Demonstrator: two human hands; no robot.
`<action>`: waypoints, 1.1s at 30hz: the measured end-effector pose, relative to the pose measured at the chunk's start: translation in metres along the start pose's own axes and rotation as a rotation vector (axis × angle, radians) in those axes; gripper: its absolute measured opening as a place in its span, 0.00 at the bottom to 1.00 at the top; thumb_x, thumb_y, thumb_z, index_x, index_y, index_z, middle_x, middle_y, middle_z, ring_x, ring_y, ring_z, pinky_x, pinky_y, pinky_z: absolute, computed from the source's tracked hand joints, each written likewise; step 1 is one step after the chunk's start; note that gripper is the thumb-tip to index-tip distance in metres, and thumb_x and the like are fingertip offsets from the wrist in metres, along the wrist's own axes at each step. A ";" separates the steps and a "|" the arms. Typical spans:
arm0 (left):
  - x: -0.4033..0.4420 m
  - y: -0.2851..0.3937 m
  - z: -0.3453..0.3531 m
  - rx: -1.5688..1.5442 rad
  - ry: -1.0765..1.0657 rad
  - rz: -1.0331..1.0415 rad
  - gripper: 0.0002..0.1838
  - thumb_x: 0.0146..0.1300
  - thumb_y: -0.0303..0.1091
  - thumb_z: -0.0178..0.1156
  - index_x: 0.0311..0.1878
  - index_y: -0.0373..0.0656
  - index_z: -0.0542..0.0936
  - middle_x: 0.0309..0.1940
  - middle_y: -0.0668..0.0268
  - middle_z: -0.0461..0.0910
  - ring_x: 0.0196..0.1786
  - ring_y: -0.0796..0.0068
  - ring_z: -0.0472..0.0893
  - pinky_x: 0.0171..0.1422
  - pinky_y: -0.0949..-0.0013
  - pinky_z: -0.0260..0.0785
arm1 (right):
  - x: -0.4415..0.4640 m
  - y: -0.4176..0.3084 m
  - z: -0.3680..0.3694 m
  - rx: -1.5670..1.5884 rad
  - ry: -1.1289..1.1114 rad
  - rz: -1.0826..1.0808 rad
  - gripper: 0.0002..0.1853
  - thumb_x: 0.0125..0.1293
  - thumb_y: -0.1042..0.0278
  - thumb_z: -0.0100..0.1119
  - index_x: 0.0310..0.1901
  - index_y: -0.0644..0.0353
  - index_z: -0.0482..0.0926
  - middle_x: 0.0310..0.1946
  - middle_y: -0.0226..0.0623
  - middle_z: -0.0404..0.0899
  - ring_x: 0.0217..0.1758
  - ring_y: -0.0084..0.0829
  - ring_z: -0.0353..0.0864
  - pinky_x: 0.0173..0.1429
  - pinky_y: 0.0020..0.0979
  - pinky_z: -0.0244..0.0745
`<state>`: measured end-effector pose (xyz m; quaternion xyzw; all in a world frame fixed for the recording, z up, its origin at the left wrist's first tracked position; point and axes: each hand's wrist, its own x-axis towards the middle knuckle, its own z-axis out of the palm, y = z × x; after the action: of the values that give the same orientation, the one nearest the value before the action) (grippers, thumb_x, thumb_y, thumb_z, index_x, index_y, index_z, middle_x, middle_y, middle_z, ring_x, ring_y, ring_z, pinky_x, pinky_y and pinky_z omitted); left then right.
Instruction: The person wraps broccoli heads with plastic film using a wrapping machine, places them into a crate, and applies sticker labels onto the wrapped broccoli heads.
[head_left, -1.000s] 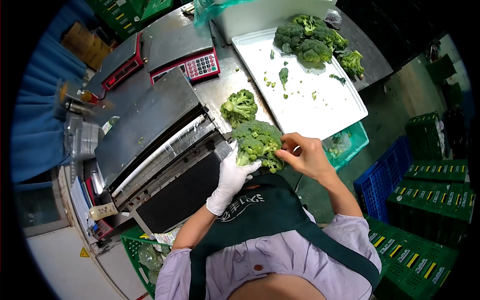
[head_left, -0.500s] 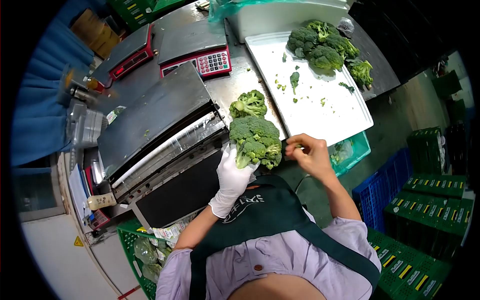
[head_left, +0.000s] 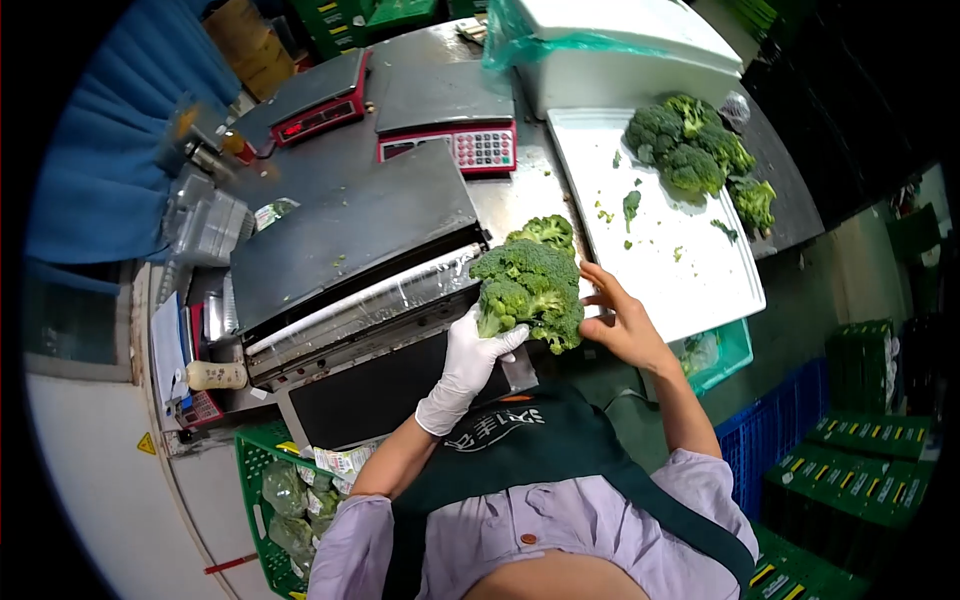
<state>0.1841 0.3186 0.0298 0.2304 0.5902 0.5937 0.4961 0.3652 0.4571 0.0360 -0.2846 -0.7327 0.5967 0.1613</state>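
Note:
My gloved left hand point(head_left: 470, 362) grips a head of broccoli point(head_left: 530, 290) by its lower left side, above the front edge of the bench. My bare right hand point(head_left: 622, 325) is at the right side of that head, fingers apart and curved toward it; whether the fingertips touch it is unclear. Behind the held head lies another broccoli point(head_left: 545, 232), partly covered by it. More broccoli heads point(head_left: 690, 165) rest at the back of a white tray point(head_left: 680, 280), with green scraps scattered over its surface.
A film wrapping machine point(head_left: 350, 240) stands left of my hands, with two red scales point(head_left: 445, 110) behind. A white foam box point(head_left: 630, 75) is beyond the tray. A green crate point(head_left: 262, 500) holds wrapped broccoli at lower left. Blue and green crates point(head_left: 845, 465) stand at right.
The view has shifted, so the bench appears farther right and lower. My right hand has drawn away from the broccoli, then come back beside it with its fingers spread wider.

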 end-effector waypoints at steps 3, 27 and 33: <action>0.003 0.012 -0.027 -0.048 -0.001 -0.041 0.23 0.55 0.34 0.67 0.51 0.35 0.72 0.38 0.65 0.78 0.32 0.81 0.77 0.27 0.78 0.73 | 0.019 -0.014 0.018 -0.068 -0.006 -0.326 0.55 0.39 0.54 0.78 0.67 0.59 0.54 0.65 0.44 0.60 0.60 0.38 0.70 0.57 0.36 0.72; -0.027 0.089 -0.273 0.692 0.550 0.451 0.18 0.57 0.28 0.59 0.52 0.37 0.77 0.31 0.71 0.80 0.29 0.90 0.73 0.33 0.83 0.66 | 0.258 -0.087 0.181 -0.294 -0.437 -0.064 0.33 0.60 0.42 0.56 0.52 0.69 0.72 0.40 0.43 0.79 0.32 0.32 0.81 0.33 0.31 0.79; -0.064 0.060 -0.322 1.861 -0.142 0.714 0.18 0.53 0.30 0.58 0.49 0.51 0.76 0.49 0.69 0.75 0.39 0.69 0.77 0.34 0.67 0.73 | 0.199 -0.066 0.148 -1.312 -0.720 -1.159 0.18 0.52 0.70 0.59 0.48 0.55 0.77 0.49 0.36 0.77 0.43 0.32 0.76 0.34 0.29 0.79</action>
<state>-0.0861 0.1230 0.0415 0.7261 0.6853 -0.0058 -0.0554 0.1088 0.4537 0.0443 0.2913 -0.9550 -0.0555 0.0045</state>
